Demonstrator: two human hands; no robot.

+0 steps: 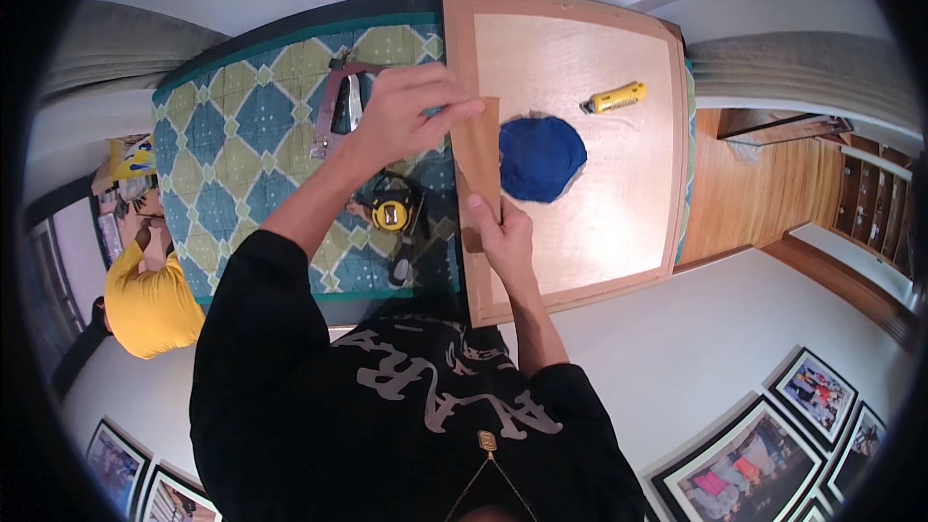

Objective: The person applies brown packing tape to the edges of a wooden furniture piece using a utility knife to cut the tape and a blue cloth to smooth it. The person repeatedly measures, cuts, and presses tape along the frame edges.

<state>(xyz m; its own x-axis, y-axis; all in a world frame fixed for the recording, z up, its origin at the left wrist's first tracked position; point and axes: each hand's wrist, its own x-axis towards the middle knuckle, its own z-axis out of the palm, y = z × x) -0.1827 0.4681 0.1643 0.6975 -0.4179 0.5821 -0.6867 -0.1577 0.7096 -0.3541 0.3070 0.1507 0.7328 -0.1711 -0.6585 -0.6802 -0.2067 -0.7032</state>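
Observation:
A brown, paper-like strip (pixel 479 148) stands lengthwise over the left border of a pale panel (pixel 619 203). My left hand (pixel 414 108) pinches its far end with thumb and fingertips. At the near end, my right hand (pixel 504 238) grips the strip, thumb on top and the other fingers partly hidden. Just right of the strip, a roughly round dark blue patch (pixel 543 159) shows in the panel; whether it is cloth on top or seen through a hole, I cannot tell. A yellow utility knife (pixel 616 98) rests farther right on the panel.
The panel lies beside a blue-green patterned quilt (pixel 237 164). On it are a yellow and black tape measure (pixel 391 216), a dark-handled tool (pixel 400 266) and a package (pixel 340 108). A person in yellow (pixel 153 300) is at the left. Framed pictures (pixel 749 469) hang lower right.

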